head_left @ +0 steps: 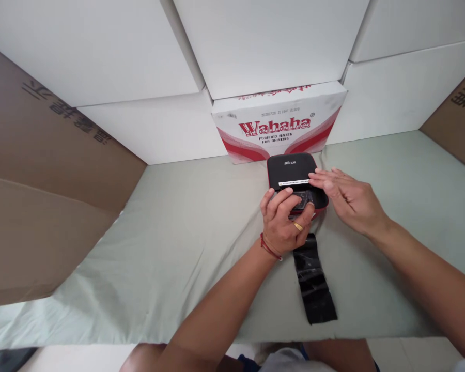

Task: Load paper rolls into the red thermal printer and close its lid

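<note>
A small black case with red sides (292,168) sits with its lid raised, leaning back toward the Wahaha carton. A white label strip (293,183) runs along the lid's lower edge. My left hand (284,219) is at the front of the case, its fingers curled over a dark item in clear plastic (305,200) inside; the hand covers much of it. Against the lid's right edge lie the outstretched fingers of my right hand (349,196), which grips nothing. A strip of shiny black film (315,281) lies on the cloth below my left hand.
The Wahaha water carton (279,124) stands behind the case, with white boxes (170,124) stacked around it. Brown cardboard boxes (42,206) flank both sides. Pale green cloth (170,248) covers the table up to its front edge.
</note>
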A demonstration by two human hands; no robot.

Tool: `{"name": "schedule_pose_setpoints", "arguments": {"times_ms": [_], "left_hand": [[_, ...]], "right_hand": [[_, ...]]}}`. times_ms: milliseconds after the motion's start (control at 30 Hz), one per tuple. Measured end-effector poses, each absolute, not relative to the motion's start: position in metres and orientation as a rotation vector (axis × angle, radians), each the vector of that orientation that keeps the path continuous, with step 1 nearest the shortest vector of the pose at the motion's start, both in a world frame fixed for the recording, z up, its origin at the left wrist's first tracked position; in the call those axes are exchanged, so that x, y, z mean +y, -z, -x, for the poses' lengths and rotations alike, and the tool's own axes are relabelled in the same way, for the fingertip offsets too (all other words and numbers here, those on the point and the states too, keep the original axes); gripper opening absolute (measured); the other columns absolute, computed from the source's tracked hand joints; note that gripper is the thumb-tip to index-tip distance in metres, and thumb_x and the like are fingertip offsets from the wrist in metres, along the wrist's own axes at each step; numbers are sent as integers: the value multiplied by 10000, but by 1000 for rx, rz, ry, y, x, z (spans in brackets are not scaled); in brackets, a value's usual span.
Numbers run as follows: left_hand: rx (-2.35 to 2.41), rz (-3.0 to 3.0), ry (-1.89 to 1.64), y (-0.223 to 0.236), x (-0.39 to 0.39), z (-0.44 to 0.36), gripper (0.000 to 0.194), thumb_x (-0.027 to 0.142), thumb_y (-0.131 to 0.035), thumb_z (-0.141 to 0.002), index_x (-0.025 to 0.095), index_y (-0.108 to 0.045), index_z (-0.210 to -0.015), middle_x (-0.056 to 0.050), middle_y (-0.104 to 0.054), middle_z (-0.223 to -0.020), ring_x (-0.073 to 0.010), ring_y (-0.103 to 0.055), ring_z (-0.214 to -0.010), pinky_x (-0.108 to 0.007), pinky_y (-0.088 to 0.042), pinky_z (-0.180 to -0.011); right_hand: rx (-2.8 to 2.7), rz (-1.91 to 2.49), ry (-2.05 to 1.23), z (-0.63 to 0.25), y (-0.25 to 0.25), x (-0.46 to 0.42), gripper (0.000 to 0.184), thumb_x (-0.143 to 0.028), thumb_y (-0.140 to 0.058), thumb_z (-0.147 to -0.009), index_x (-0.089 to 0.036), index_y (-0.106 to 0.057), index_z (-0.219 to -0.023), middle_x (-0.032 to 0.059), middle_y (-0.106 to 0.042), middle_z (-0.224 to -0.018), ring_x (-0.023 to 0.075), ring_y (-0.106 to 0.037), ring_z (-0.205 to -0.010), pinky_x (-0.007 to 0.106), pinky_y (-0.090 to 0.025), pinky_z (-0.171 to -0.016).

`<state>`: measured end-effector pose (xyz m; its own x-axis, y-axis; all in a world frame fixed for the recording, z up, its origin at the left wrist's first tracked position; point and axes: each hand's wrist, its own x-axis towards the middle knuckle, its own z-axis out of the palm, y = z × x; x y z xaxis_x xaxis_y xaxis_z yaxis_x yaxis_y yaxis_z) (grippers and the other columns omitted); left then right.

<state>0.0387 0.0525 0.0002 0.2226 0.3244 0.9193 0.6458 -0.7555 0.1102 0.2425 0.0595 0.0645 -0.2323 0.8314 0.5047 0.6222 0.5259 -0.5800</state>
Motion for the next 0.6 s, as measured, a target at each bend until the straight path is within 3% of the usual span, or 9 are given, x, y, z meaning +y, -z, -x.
{"name": "schedule_pose_setpoints", "arguments": {"times_ms": [167, 267, 367, 500, 600], "left_hand": [[-889, 2238, 1630, 0, 53, -38, 308, 220, -711, -919, 337, -761, -1198, -46, -720, -1171, -253, -629, -1355, -503, -330, -1309], [-967, 2326, 1723, -6, 57, -29, 349, 312, -679, -985, 332, -711, -1332, -51, -745, -1226, -264, -675, -1347, -520, -311, -1321], [-1208, 2449, 1945, -11, 66, -18, 444, 445, -521, -1095, 298, -589, -1509, -85, -779, -1322, -268, -713, -1336, -551, -283, -1347], [-1385, 2413, 2473, -12, 81, -9, 494, 534, -435, -1131, 293, -543, -1549, -62, -848, -1126, -265, -729, -1319, -523, -427, -1262], [-1411, 2407, 2550, -11, 87, -8, 450, 527, -463, -1122, 255, -623, -1443, -53, -860, -1042, -259, -754, -1235, -503, -481, -1204]], "right_hand": [[-1985, 1245, -255, -235, -64, 55, 419, -372, -446, -1131, -287, -835, -1261, 49, -793, -1372, 255, -715, -1374, 532, -530, -1249], [-1964, 1257, -239, -231, -62, 54, 427, -351, -437, -1125, -279, -837, -1257, 47, -800, -1361, 251, -716, -1372, 516, -547, -1234], [-1906, 1240, -233, -229, -57, 53, 427, -343, -432, -1130, -275, -838, -1247, 48, -808, -1348, 244, -717, -1372, 502, -552, -1228], [-1859, 1198, -233, -228, -50, 53, 421, -341, -436, -1137, -269, -839, -1238, 54, -818, -1331, 245, -727, -1356, 494, -558, -1218], [-1844, 1173, -220, -227, -47, 54, 414, -334, -446, -1136, -245, -841, -1227, 71, -825, -1314, 247, -735, -1345, 487, -562, -1209]]}}
